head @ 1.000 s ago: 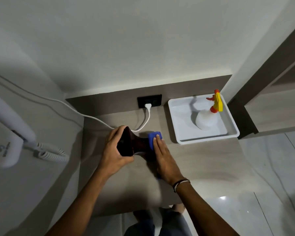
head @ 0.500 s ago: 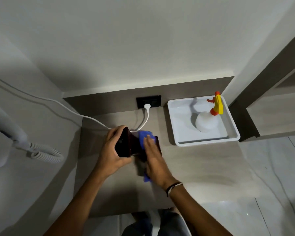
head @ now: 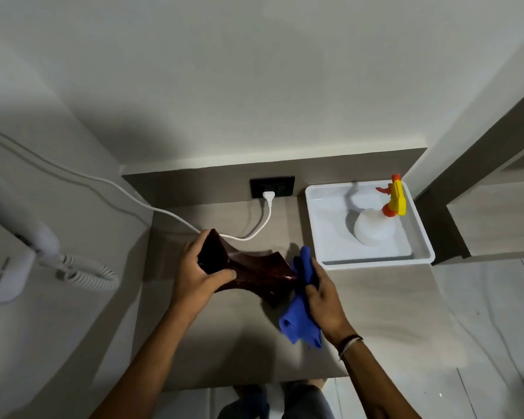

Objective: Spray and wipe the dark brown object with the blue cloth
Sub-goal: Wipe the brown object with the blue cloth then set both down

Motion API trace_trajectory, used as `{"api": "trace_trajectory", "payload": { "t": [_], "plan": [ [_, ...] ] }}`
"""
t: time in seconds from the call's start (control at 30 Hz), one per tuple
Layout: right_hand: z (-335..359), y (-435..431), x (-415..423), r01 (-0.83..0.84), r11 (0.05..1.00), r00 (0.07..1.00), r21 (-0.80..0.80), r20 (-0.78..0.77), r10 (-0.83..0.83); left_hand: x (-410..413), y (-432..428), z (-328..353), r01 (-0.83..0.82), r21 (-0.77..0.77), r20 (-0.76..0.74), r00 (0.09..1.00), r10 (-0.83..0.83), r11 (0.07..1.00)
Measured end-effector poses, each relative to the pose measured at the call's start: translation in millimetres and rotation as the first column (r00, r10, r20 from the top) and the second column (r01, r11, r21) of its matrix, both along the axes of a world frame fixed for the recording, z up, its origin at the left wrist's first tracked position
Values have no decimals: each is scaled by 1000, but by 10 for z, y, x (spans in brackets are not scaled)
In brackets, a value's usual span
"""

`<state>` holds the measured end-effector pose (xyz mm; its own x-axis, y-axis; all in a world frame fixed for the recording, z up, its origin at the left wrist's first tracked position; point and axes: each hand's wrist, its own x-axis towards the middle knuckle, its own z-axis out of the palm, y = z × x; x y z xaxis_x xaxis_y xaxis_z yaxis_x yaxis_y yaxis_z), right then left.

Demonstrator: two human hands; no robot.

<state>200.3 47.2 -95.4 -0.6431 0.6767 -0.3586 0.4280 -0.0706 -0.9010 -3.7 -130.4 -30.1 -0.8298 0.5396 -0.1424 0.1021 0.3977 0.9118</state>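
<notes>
Grey counter [head: 224, 352]: left hand [head: 198, 274] gripping dark brown object [head: 254, 275] mid-counter; right hand [head: 323, 293], fingers closed on blue cloth [head: 300, 316], seemingly touching its 3 o'clock end. Spray bottle [head: 375, 228] in white tray [head: 315, 225] at 1 o'clock; white cable [head: 164, 211] behind.

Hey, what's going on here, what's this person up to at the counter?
A person is cleaning a dark brown object at a counter. The left hand grips its wide end and holds it tilted, while the right hand presses a blue cloth against its other end. The spray bottle stands untouched in a white tray to the right.
</notes>
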Motion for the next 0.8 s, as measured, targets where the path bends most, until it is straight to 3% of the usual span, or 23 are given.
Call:
{"api": "trace_trajectory", "payload": {
  "t": [0.07,0.17,0.3,0.4,0.47,0.5,0.6,0.7,0.8],
  "plan": [
    [3,-37,-43,77,972,995,-221,-42,-89,1,20,-10,-95,-17,76,993,96,995],
    [55,-97,-182,146,921,979,-360,-82,-187,-6,41,62,-111,-158,80,989,125,981],
    [87,-61,-321,181,891,970,-416,-72,-230,-70,-40,188,138,-304,80,990,-119,943],
    [45,-8,-389,188,890,971,-415,-55,-231,-100,-119,249,328,-397,129,945,-302,857],
    [26,27,-408,186,898,973,-398,-52,-225,-63,-130,254,343,-523,37,924,-381,780],
    [24,38,-421,181,907,975,-380,-54,-217,-42,-131,243,297,-584,-81,905,-419,755],
    [32,45,-459,144,949,986,-280,-44,-163,-9,-94,149,213,-555,-484,704,-520,804],
    [76,22,-465,61,986,998,-155,-1,-62,89,-30,103,321,-463,-537,639,-550,826],
    [198,-40,-420,16,998,999,-58,34,-14,126,-1,76,306,-425,-552,658,-512,852]
  ]
}}
